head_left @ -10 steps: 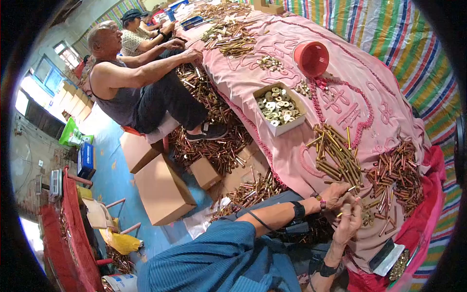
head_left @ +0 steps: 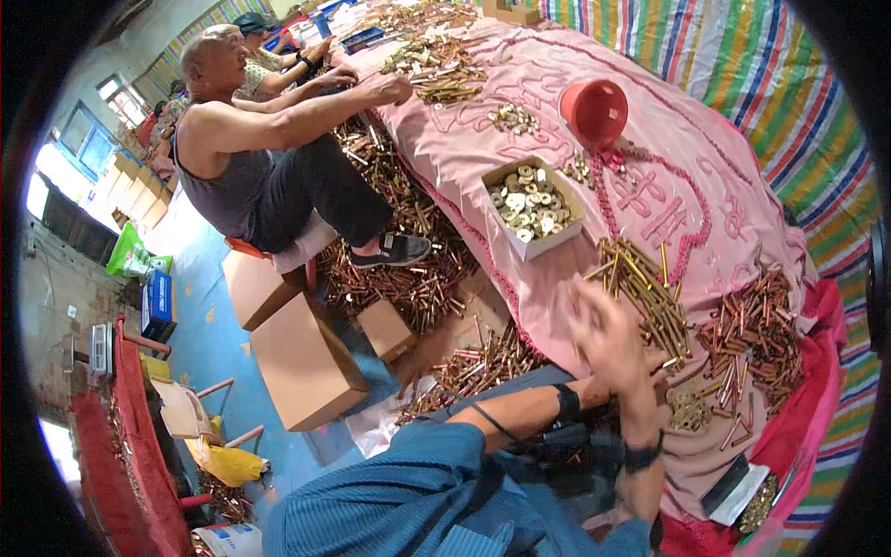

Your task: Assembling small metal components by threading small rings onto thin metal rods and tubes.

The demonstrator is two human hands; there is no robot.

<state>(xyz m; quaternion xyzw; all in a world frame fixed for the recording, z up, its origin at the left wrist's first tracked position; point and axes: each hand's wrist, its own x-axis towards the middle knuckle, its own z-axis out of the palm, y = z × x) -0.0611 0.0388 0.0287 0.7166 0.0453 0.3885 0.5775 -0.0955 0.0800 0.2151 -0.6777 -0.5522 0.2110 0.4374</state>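
My right hand [head_left: 603, 339] is smeared by motion, raised over the cloth-covered table between the white box of washers [head_left: 549, 246] and a heap of long brass-coloured bolts [head_left: 650, 302]. Its fingers are too blurred to read. Behind that wrist, my left hand [head_left: 657, 364] stays low by the near end of the bolts, mostly hidden, so what it holds does not show. Close to it lies a small pile of metal rings or nuts [head_left: 689, 410]. Farther right is a mound of copper-coloured metal tubes or bolts [head_left: 756, 348].
A red bucket [head_left: 594, 116] rests on the pink cloth [head_left: 548, 102]. To the left, a person [head_left: 223, 148] sits along the table edge, another beyond. Loose bolts [head_left: 399, 288] cover the floor beside cardboard boxes [head_left: 306, 362]. A dark flat object [head_left: 729, 487] lies at lower right.
My right hand has swung up and left from beside my left hand, across my left wrist toward the washer box. The seated person's arm has shifted right.
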